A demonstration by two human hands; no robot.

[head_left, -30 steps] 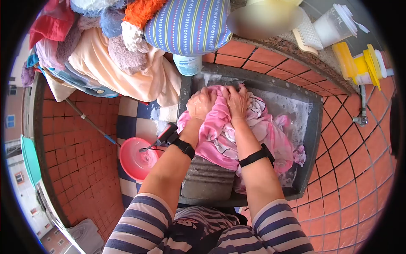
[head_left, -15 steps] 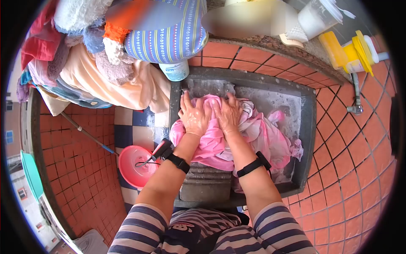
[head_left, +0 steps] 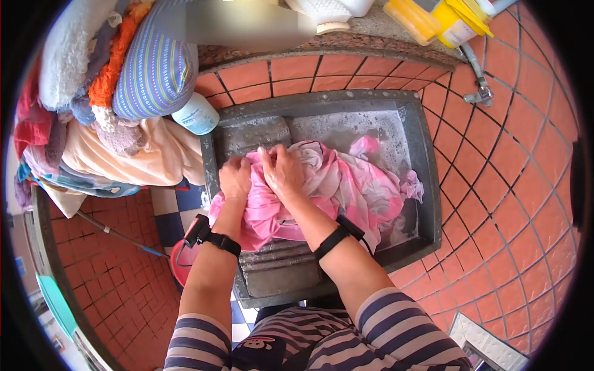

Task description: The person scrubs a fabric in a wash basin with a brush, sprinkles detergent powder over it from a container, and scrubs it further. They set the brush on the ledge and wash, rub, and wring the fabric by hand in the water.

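Note:
Wet pink and white cloth (head_left: 346, 191) lies bunched over the ribbed washboard part (head_left: 278, 269) of a dark stone basin (head_left: 430, 179). My left hand (head_left: 236, 178) has its fingers curled into the pink fabric at the left. Right beside it, my right hand (head_left: 282, 171) grips the same cloth with bent fingers. The cloth's right end trails into soapy water (head_left: 352, 127) in the basin. Black straps with small devices are round both my wrists.
A white-blue tub (head_left: 196, 115) stands by the basin's upper left corner. Piled fabrics (head_left: 124, 151) and a striped cushion (head_left: 154, 68) are at the left. A pink bowl (head_left: 180, 263) sits below. Yellow containers (head_left: 455, 21) and a tap (head_left: 479, 93) are at the upper right.
The view has turned, so the basin appears further left. My hands, spread flat on the cloth half a second ago, now have their fingers curled into it.

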